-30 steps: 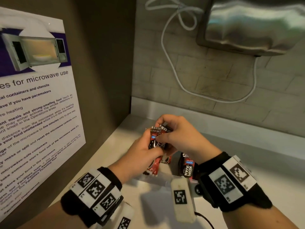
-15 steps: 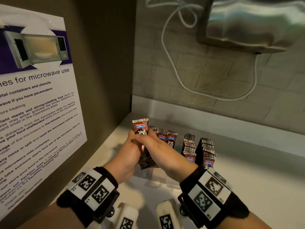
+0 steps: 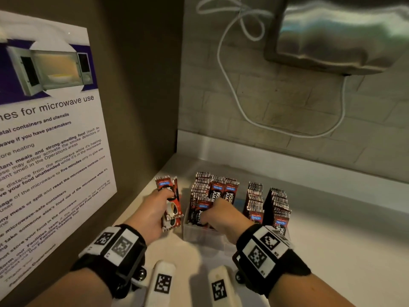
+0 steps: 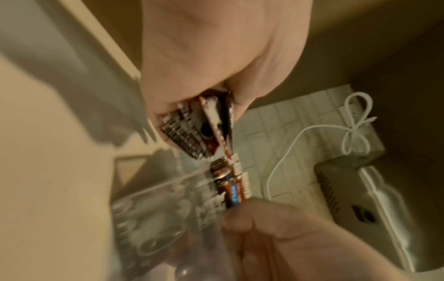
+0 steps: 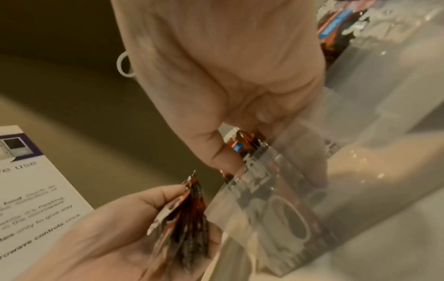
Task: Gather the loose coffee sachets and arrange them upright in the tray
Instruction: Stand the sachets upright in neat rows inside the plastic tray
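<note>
Sachets upright in tray, left of hand dryer

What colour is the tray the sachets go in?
Clear, see-through plastic tray; the right wrist view shows it best.

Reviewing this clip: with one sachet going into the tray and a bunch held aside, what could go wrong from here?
1. The left hand grips several loose sachets fanned apart; one may slip onto the counter.
2. The right hand pushes a sachet into the packed left row of the clear tray; it might bend or tip neighbours.
3. It sits lower than the row, so it may end up slanted.
</note>
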A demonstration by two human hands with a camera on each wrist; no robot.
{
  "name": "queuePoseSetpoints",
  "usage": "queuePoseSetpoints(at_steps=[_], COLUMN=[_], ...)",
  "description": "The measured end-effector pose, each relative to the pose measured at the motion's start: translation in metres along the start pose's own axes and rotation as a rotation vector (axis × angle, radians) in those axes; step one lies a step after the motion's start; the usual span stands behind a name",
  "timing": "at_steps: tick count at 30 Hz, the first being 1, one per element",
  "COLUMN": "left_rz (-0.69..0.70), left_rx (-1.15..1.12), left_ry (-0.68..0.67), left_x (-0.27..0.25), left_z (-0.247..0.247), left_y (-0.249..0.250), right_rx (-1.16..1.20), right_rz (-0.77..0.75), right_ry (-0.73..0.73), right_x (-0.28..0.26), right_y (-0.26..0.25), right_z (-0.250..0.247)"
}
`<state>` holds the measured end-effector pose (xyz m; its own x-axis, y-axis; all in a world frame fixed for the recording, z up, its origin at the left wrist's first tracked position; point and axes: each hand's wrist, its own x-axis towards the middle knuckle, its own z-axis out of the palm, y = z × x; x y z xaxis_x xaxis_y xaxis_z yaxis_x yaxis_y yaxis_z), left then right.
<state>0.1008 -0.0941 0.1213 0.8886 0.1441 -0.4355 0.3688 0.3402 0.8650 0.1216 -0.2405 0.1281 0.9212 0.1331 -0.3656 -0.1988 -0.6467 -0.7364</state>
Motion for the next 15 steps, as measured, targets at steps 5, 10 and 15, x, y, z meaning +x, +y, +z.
queuePoseSetpoints(at_steps=[5, 10, 15], left_rz=[-0.114, -0.106, -0.062], left_rx=[0.120, 0.112, 0.041], left_ry=[-0.053, -0.059, -0.037], left_x=[0.000, 0.000, -0.001], left_z=[0.000, -0.002, -0.006], left_y=[-0.013, -0.014, -0.009], right_rx=[-0.204, -0.428, -0.267], right_rz=[-0.027, -0.090, -0.049], right_ry=[-0.060, -0.113, -0.083], right_x=[0.005, 0.001, -0.008], right_y=[-0.014, -0.024, -0.021], right_z=[0.010, 0.015, -0.003])
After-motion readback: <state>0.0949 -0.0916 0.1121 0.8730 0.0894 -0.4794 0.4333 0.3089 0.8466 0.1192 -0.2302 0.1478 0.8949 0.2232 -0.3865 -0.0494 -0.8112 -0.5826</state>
